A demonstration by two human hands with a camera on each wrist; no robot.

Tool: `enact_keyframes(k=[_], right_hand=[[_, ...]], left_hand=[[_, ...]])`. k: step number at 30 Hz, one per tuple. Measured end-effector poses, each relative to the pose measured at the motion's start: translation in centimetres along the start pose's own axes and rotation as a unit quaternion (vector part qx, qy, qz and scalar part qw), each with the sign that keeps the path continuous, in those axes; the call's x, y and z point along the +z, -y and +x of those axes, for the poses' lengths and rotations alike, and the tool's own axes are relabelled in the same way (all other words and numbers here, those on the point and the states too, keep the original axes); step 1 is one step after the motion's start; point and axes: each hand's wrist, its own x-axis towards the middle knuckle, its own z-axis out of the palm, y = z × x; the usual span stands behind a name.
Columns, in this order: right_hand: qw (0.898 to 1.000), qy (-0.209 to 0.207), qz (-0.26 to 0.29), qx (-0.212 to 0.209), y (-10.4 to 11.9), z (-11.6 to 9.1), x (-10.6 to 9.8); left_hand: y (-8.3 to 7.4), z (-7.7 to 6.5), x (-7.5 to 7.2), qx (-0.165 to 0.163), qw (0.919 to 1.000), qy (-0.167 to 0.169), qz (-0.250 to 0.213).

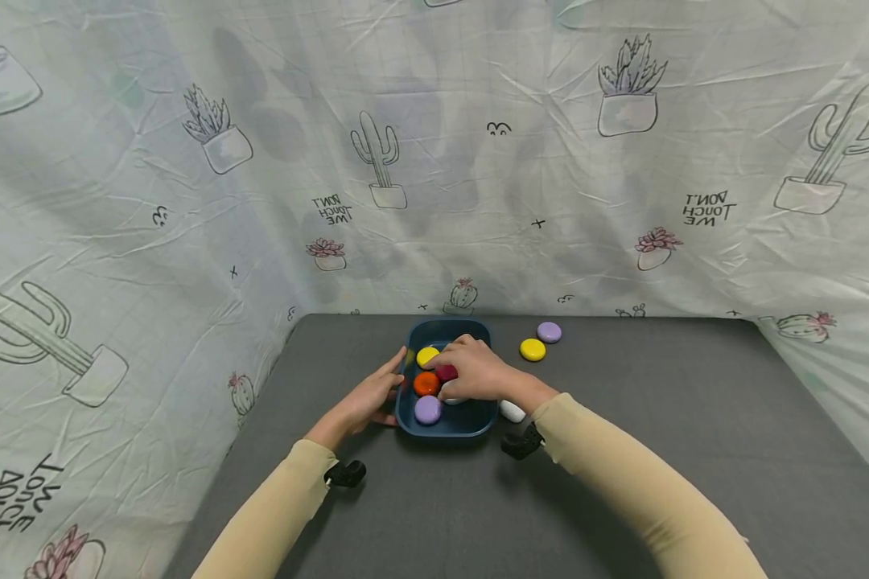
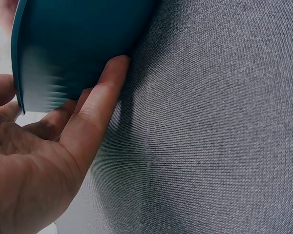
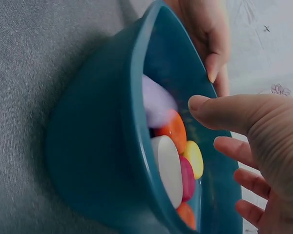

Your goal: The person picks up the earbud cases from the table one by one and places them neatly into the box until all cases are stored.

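A blue tub (image 1: 449, 437) stands on the grey table and holds several smooth, rounded, pebble-like pieces. Among them are a purple piece (image 1: 428, 410), an orange piece (image 1: 426, 384), a yellow piece (image 1: 427, 357), a dark red piece (image 1: 446, 372) and a white piece (image 3: 167, 170). My left hand (image 1: 369, 398) touches the tub's left outer wall, fingers mostly straight. Over the tub's inside is my right hand (image 1: 474, 370). The right wrist view shows its thumb and fingers spread apart with nothing between them. The purple piece looks blurred there.
Just right of the tub lies another white piece (image 1: 512, 411), partly behind the right wrist. Farther back on the right are a second yellow piece (image 1: 532, 350) and a second purple piece (image 1: 549, 332). A cactus-print cloth (image 1: 478, 161) hangs behind the table.
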Motion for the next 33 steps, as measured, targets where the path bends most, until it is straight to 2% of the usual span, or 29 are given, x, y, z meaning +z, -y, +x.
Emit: enact_keyframes(k=[6, 13, 20, 24, 33], right_hand=[[1.0, -0.028, -0.006, 0.005, -0.9, -0.8, -0.9], [0.998, -0.061, 0.018, 0.015, -1.7, -2.1, -2.2], [0.996, -0.077, 0.037, 0.02, -2.6, -3.7, -3.3], [0.995, -0.093, 0.029, 0.02, -3.3, -4.7, -3.9], [0.99, -0.12, 0.05, 0.052, -5.4, -7.4, -5.7]], left_hand=[[0.1, 0.2, -0.1, 0.003, 1.0, -0.001, 0.003], [0.3, 0.5, -0.1, 0.001, 1.0, -0.004, 0.0], [0.3, 0.5, 0.0, 0.004, 1.0, -0.002, 0.0], [0.3, 0.4, 0.1, 0.004, 1.0, -0.001, 0.0], [0.5, 0.4, 0.1, 0.002, 1.0, -0.004, 0.006]])
